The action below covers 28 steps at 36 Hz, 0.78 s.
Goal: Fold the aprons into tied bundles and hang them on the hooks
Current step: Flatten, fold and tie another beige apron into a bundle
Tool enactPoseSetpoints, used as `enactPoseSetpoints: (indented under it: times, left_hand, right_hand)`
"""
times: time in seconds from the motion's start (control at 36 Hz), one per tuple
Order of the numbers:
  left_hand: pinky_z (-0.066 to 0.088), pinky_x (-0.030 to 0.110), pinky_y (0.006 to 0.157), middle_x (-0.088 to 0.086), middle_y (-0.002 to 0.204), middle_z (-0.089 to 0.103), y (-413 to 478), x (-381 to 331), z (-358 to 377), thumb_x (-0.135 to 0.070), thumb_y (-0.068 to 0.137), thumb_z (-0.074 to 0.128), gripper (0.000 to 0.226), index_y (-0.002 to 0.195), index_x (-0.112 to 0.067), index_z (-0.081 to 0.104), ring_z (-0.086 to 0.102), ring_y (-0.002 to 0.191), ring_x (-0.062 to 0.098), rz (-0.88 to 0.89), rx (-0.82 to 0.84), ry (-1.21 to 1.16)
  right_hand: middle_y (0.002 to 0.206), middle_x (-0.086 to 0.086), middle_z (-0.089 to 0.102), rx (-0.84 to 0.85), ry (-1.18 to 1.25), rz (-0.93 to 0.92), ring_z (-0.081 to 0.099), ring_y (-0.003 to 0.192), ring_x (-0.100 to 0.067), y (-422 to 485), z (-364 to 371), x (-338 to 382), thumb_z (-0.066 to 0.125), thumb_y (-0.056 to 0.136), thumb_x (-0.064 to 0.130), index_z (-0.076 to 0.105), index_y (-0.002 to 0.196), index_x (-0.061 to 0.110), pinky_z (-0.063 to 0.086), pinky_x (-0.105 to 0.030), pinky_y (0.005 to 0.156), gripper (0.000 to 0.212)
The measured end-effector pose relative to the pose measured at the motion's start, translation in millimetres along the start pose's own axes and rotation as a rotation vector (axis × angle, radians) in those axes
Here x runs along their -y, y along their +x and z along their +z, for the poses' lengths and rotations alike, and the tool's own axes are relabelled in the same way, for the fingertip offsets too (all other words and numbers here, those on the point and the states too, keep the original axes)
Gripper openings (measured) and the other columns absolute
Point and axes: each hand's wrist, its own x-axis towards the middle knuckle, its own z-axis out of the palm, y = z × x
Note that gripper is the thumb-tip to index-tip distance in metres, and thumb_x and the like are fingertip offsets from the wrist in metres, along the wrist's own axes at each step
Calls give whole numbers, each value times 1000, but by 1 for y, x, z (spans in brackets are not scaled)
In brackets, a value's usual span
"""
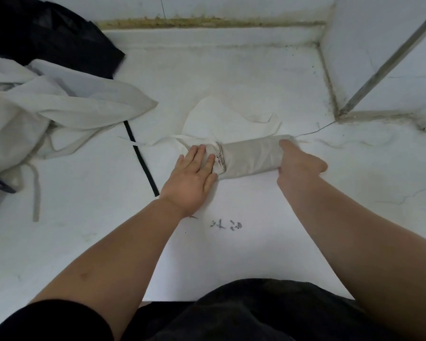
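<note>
You're pressing L hand [194, 175] flat, fingers straight, on rolled apron [251, 156] at 9 o'clock end; R hand [301, 166] is gripping its 3 o'clock end, fingers curled.

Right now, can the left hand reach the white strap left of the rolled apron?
Probably yes: the white strap lies uncovered beside the left hand, which presses flat on the rolled apron.

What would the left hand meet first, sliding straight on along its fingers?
The left hand touches the gathered end of the beige rolled apron bundle; beyond, likely the loose white apron cloth.
</note>
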Motion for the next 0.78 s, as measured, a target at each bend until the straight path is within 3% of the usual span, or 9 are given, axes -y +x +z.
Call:
enactPoseSetpoints:
  times: [0.08, 0.14, 0.19, 0.28, 0.36, 0.47, 0.56, 0.64, 0.78]
  left_hand:
    - [-8, 35, 117, 6, 161, -9, 0, 3, -1, -35, 104, 15, 54, 154, -16, 6, -14, 147, 18, 9, 22, 10]
    - [-8, 34, 118, 6, 161, -9, -2, 5, -2, -35, 104, 15, 54, 154, -17, 5, -15, 147, 18, 23, 41, 21]
    - [-9, 34, 117, 6, 161, -10, -3, 7, -5, -35, 104, 15, 54, 154, -17, 5, -15, 147, 18, 34, 60, 26]
    - [-10, 33, 117, 7, 161, -11, -4, 8, -8, -36, 104, 14, 54, 154, -17, 4, -16, 147, 19, 50, 80, 59]
    - [-10, 34, 117, 8, 161, -12, -4, 9, -9, -36, 104, 13, 54, 153, -16, 2, -17, 147, 20, 65, 90, 93]
    - [-11, 34, 116, 9, 160, -12, -5, 12, -8, -37, 104, 13, 55, 153, -16, 1, -17, 147, 21, 94, 78, 119]
    - [-13, 34, 115, 9, 160, -13, -5, 12, -6, -38, 104, 12, 55, 153, -17, 0, -18, 146, 22, 102, 74, 113]
    - [-14, 34, 115, 9, 160, -15, -4, 13, -3, -39, 104, 12, 56, 153, -17, -2, -19, 146, 22, 104, 64, 116]
    - [-15, 33, 114, 9, 160, -14, -4, 14, -1, -39, 104, 14, 56, 153, -18, -1, -19, 146, 22, 123, 26, 89]
  right_hand:
    - [114, -8, 64, 231, 192, 132, 62, 95, -18, -4, 1, 1, 80, 72, 16, 59, 93, 16, 54, -27, 75, 29]
    - [109, -10, 66, 275, 75, 40, 62, 88, -20, -4, 2, -2, 76, 74, 8, 60, 94, 14, 54, -29, 71, 26]
    - [97, -11, 66, 161, -283, -307, 62, 83, -26, -6, 2, -10, 66, 80, 6, 60, 105, 9, 51, -37, 78, 26]
    - [108, -18, 59, 88, -827, -875, 56, 99, -36, -16, 0, -25, 52, 87, 5, 54, 120, 6, 40, -37, 81, 33]
    - [112, -19, 50, 99, -1159, -1057, 54, 95, -38, -20, 1, -33, 50, 82, -5, 44, 136, 13, 41, -39, 74, 57]
    - [71, -22, 53, 65, -1270, -1396, 51, 51, -33, -19, 5, -46, 64, 48, -19, 65, 104, -3, 39, -32, 48, 59]
    - [65, -18, 50, 92, -1321, -1481, 48, 45, -29, -20, 11, -48, 51, 56, -7, 66, 96, -3, 33, -27, 45, 44]
    - [66, -14, 50, 157, -1298, -1585, 48, 46, -28, -20, 16, -51, 22, 63, 5, 67, 95, -1, 35, -27, 45, 56]
    - [64, -15, 51, 154, -1268, -1553, 50, 46, -29, -21, 20, -51, 41, 64, -2, 67, 95, -2, 42, -29, 46, 41]
